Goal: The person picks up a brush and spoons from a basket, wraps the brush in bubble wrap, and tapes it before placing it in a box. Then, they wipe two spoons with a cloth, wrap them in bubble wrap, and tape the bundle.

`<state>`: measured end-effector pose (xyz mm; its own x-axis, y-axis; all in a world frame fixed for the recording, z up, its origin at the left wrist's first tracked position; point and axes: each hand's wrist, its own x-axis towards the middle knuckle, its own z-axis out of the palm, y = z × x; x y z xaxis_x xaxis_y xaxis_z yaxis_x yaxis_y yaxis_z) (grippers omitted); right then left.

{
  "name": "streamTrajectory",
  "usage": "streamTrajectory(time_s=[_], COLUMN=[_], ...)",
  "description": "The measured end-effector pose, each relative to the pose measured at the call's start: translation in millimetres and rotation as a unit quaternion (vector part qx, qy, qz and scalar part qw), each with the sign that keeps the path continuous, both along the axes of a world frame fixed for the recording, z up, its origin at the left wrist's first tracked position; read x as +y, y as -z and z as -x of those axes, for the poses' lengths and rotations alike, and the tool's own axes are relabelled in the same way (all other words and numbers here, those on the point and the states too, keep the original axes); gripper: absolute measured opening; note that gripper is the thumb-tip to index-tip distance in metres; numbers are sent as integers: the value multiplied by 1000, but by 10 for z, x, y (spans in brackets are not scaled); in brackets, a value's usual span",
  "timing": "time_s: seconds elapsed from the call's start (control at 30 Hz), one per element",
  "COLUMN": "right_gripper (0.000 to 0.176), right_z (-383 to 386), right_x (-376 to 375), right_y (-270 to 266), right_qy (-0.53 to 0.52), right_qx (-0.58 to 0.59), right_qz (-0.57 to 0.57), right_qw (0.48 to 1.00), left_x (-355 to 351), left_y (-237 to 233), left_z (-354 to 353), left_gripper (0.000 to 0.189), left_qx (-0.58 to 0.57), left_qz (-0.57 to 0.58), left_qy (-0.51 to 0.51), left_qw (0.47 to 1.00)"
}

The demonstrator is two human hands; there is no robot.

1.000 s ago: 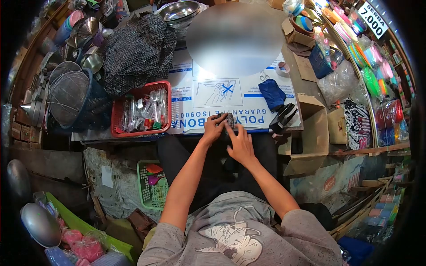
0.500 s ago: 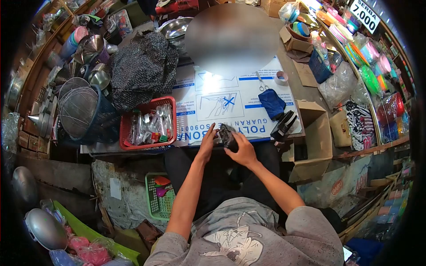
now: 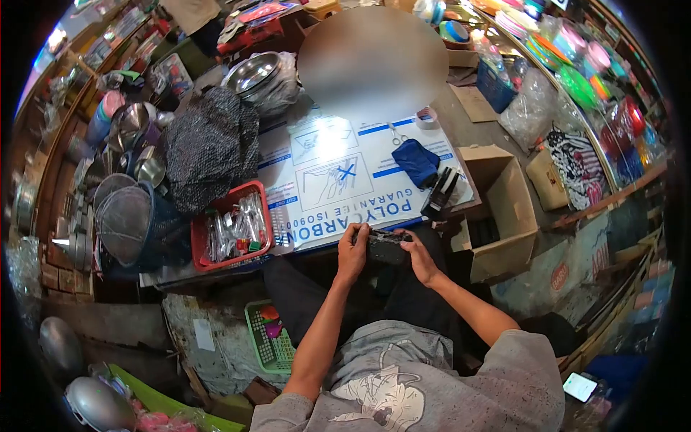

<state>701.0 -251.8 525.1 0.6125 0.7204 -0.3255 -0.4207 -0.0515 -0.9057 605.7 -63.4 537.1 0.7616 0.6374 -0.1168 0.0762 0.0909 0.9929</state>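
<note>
A small dark bundle (image 3: 386, 249), apparently wrapped in black bubble wrap, is held over my lap just off the table's near edge. My left hand (image 3: 352, 255) grips its left end, and my right hand (image 3: 422, 262) grips the right end with the thumb on top. What is inside the wrap is hidden. Beyond my hands lies a white printed polycarbonate sheet (image 3: 338, 205) on the table. A black tape dispenser (image 3: 440, 193), as far as its shape shows, and a blue pouch (image 3: 415, 163) lie to the right, with scissors (image 3: 396, 135) behind them.
A red basket (image 3: 269, 225) of packaged utensils stands left of my hands, with black bubble wrap (image 3: 210, 147) behind it. An open cardboard box (image 3: 515, 216) is at the right. A green basket (image 3: 270, 356) sits below the table. A tape roll (image 3: 427, 117) lies farther back.
My left hand, open beside the bundle before, has closed on its left end. The bundle has turned from upright to sideways between both hands. The camera view has tilted and shifted.
</note>
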Motion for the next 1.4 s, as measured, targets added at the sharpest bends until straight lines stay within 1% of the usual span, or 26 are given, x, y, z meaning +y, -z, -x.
streamTrajectory(time_s=[0.03,0.07,0.1,0.13,0.2,0.23,0.3,0.37,0.47,0.6,0.67,0.73,0.8,0.9,0.93,1.03,1.07,1.13,1.17,1.2,1.23,1.27,1.3,1.33,1.37,1.4], right_gripper=[45,48,51,51,49,50,52,58,59,64,72,74,76,76,76,75,72,68,66,66,66,67,67,66,65,65], right_z=[30,30,-2,-41,-93,-69,-69,-117,-175,-283,-338,-411,-494,-738,-836,-1170,-1310,-1612,-1800,-2009,-2228,-2450,-2667,-2878,-3074,-3247], right_x=[-19,-56,-98,-166,-360,-416,-530,-723,-1037,-1476,-1682,-1879,-2060,-2388,-2458,-2673,-2736,-2855,-2887,-2922,-2956,-2988,-3025,-3062,-3087,-3082], right_y=[-208,-310,-345,-383,-554,-696,-654,-525,-344,-413,-395,-297,-162,148,221,458,561,745,823,945,1110,1274,1431,1595,1744,1814], right_qy=[33,66,80,91,10,9,27,57,103,135,121,142,160,230,232,270,283,303,320,319,330,341,340,328,315,306], right_qx=[-99,-197,-340,-336,-513,-515,-513,-506,-478,-479,-525,-509,-490,-444,-436,-421,-411,-393,-394,-390,-406,-422,-418,-402,-385,-315], right_qz=[25,51,42,43,54,75,86,87,107,162,258,283,305,329,334,360,368,384,384,387,392,397,400,426,453,474], right_qw=[994,977,936,937,857,854,854,856,866,852,802,800,801,801,803,788,785,779,771,772,756,740,742,741,740,763], left_x=[-48,-98,-149,-209,-349,-438,-642,-812,-1103,-1535,-1748,-1977,-2115,-2327,-2350,-2419,-2414,-2394,-2378,-2352,-2356,-2379,-2400,-2420,-2439,-2445], left_y=[-16,-21,-40,-53,-90,-215,-407,-264,-153,-73,-22,-45,86,251,282,453,551,679,788,941,1065,1136,1182,1226,1258,1268], left_z=[-25,-50,-87,-134,-210,-263,-387,-528,-812,-1161,-1337,-1532,-1740,-2214,-2368,-2825,-3017,-3366,-3493,-3609,-3698,-3747,-3772,-3791,-3805,-3816], left_gripper=[30,32,33,33,33,33,31,31,32,32,33,33,33,39,39,41,35,29,29,25,21,21,18,15,13,13], left_qx=[3,27,50,53,33,37,99,80,58,89,90,122,109,78,84,19,6,-50,-47,-60,-73,-70,-28,15,20,27], left_qz=[-3,-51,-99,-102,-140,-143,-154,-139,-120,-136,-144,-129,-134,-78,-75,-125,-206,-451,-447,-504,-559,-557,-576,-593,-596,-594], left_qy=[10,1,-8,3,6,19,76,98,131,181,209,253,294,431,437,479,475,449,453,432,409,413,417,421,400,406], left_qw=[1000,998,994,993,990,989,980,982,982,970,963,951,940,896,892,868,855,770,770,745,717,717,702,686,696,694])
